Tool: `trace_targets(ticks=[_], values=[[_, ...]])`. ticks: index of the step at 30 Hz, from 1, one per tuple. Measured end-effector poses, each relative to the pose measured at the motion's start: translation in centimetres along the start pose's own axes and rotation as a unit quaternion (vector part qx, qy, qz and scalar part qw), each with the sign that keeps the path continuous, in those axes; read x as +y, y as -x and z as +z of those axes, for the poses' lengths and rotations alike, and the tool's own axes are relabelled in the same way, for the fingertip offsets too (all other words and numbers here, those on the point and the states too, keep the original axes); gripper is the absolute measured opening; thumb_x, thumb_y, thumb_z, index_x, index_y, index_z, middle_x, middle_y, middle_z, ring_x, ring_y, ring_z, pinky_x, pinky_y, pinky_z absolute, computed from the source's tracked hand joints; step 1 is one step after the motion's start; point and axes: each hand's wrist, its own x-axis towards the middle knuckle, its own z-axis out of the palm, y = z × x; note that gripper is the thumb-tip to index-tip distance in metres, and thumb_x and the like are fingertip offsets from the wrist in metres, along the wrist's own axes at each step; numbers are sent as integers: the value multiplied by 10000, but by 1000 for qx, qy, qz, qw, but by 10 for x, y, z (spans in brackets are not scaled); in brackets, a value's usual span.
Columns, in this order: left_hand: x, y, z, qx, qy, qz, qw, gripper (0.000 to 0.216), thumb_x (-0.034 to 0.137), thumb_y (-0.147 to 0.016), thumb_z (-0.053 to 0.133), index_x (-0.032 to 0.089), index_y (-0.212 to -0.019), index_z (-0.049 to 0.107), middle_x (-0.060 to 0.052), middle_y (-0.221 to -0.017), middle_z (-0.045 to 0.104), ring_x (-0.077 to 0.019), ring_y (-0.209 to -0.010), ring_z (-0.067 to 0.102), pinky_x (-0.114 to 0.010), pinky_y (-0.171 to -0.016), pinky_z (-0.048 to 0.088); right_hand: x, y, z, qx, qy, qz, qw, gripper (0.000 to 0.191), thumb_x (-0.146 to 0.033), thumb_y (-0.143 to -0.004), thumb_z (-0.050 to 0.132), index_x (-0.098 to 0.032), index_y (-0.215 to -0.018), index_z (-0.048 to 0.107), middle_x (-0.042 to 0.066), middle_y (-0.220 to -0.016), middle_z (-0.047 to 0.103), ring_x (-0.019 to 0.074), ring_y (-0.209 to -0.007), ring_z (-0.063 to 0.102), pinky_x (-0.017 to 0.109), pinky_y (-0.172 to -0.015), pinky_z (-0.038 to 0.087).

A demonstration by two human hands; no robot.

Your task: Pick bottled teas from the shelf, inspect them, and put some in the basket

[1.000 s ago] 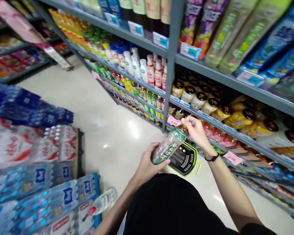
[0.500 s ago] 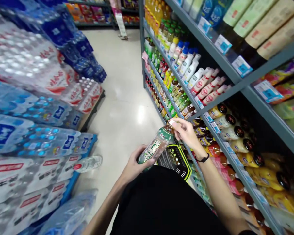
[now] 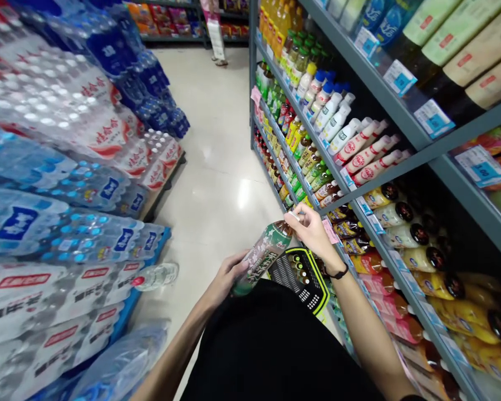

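A drink bottle [image 3: 264, 252] with a green label and brown contents is tilted in front of my body, its capped end up and to the right. Around its lower part wraps my left hand [image 3: 230, 278]. The fingers of my right hand [image 3: 309, 227] are closed on the white cap [image 3: 293, 216] at the top. Just beneath the bottle, a black shopping basket [image 3: 290, 278] with a yellow-green rim stands on the floor, partly hidden by my dark clothing; several bottles lie in it.
Drink shelves [image 3: 361, 192] run along the right. Shrink-wrapped water packs [image 3: 87, 239] are stacked on the left, and a clear red-capped bottle [image 3: 161, 277] lies beside them. Between them the tiled floor [image 3: 217, 145] leads toward another person's legs [image 3: 216, 39].
The bottle has turned about its long axis, so a different side of the label with pale blossoms faces me. Both hands keep their hold. The view has shifted slightly.
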Motion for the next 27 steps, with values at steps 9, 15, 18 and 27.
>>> trace_targets(ticks=[9, 15, 18, 27], values=[[34, -45, 51, -354, 3, -142, 924, 952, 744, -877, 650, 71, -1525, 465, -197, -1054, 740, -300, -743, 721, -250, -360, 450, -8, 92, -65, 180, -15, -6, 983, 515, -650, -911, 743, -138, -949, 712, -45, -562, 463, 93, -465, 366, 235, -436, 259], [42, -78, 129, -498, -245, -35, 831, 571, 527, -872, 805, 138, -1269, 673, -127, -1219, 689, -282, -1122, 663, -336, -963, 544, 7, 187, -90, 386, -39, 30, 921, 570, -717, -843, 776, -162, -833, 644, -66, -474, 437, 73, -387, 313, 218, -387, 217], [35, -76, 174, -542, -294, -2, 787, 577, 459, -878, 811, 139, -1318, 620, -105, -1204, 686, -262, -1082, 666, -332, -944, 535, 16, 232, -94, 476, -52, 46, 877, 586, -726, -807, 807, -180, -775, 598, -66, -451, 442, 71, -371, 313, 212, -374, 213], [-18, -46, 253, -586, -324, -123, 732, 835, 645, -690, 876, 149, -1332, 679, -145, -1344, 693, -396, -1262, 628, -439, -1037, 527, 37, 363, -83, 657, -39, 34, 752, 570, -707, -893, 734, -176, -744, 590, -42, -584, 430, 81, -473, 347, 222, -428, 249]])
